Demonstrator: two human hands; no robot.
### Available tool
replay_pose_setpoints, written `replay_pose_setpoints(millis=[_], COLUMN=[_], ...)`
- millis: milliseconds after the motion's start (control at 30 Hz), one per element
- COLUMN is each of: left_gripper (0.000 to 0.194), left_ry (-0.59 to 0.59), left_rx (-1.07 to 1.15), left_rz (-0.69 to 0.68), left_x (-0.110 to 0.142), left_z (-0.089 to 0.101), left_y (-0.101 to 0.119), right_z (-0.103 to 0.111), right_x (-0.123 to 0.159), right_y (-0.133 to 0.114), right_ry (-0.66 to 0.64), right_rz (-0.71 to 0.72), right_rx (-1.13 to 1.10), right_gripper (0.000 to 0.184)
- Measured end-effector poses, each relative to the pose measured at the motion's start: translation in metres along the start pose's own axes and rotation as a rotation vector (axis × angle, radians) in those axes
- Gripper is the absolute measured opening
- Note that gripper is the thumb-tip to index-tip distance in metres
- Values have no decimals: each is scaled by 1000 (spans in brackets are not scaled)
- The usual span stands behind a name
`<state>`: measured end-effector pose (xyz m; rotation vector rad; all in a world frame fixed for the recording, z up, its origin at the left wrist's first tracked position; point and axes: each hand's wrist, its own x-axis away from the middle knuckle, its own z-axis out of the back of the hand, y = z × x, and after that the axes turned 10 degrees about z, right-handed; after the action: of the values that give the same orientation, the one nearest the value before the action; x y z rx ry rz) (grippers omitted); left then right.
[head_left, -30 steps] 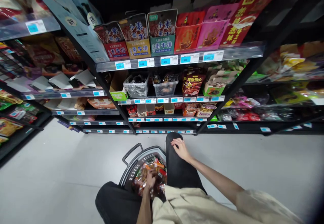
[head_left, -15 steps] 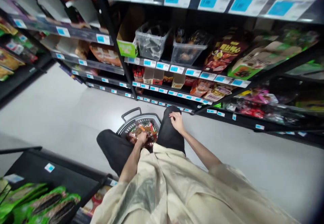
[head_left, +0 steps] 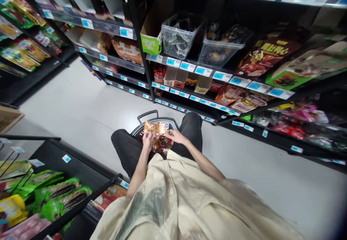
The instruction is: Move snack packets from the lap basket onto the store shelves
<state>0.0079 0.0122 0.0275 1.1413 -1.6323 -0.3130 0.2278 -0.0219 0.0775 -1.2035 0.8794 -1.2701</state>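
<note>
Between my knees stands a dark shopping basket (head_left: 175,125) with its handle (head_left: 148,115) raised on the far side. Just above it, an orange and white snack packet (head_left: 157,127) is stretched between my hands. My left hand (head_left: 147,138) pinches its left side, and my right hand (head_left: 174,136) grips its right side. Below the packet, other shiny dark red and brown packets (head_left: 159,144) show inside the basket. The packet and my hands cover much of what lies in there.
Ahead runs a black shelf unit with clear plastic bins (head_left: 180,37), a green display box (head_left: 151,45) and dark red snack bags (head_left: 267,52). Green bags (head_left: 63,196) lie on a low shelf at the lower left. Pale floor (head_left: 89,113) surrounds the basket.
My left hand has lifted the snack packet out of the basket's contents. My right hand has left my right knee and now holds the packet too. The view has shifted slightly left.
</note>
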Motion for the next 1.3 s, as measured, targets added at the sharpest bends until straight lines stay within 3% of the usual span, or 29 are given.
replay_pose_setpoints(millis=[167, 300, 400, 567, 667, 767, 900, 1300], left_gripper=[38, 49, 58, 51, 45, 42, 44, 37], left_ry=[-163, -191, -199, -210, -286, -448, -578, -579], left_rx=[-114, -182, -143, -114, -324, -578, -720, -760], left_rz=[102, 133, 132, 137, 198, 269, 280, 239], left_x=[15, 18, 16, 15, 18, 22, 23, 24], left_z=[6, 6, 3, 4, 8, 10, 9, 6], left_y=[-4, -3, 1, 7, 3, -5, -12, -8], right_z=[-42, -45, -41, -40, -38, -34, -32, -36], right_x=[-20, -23, -21, -23, -25, -26, -27, -29], right_y=[4, 7, 8, 6, 5, 7, 10, 16], right_ry=[333, 497, 511, 545, 648, 752, 777, 750], right_rz=[-105, -139, -157, -171, -151, -201, -265, -273], right_rx=[-531, -623, -577, -586, -687, -745, -774, -732], right_gripper=[41, 42, 39, 40, 45, 46, 47, 49])
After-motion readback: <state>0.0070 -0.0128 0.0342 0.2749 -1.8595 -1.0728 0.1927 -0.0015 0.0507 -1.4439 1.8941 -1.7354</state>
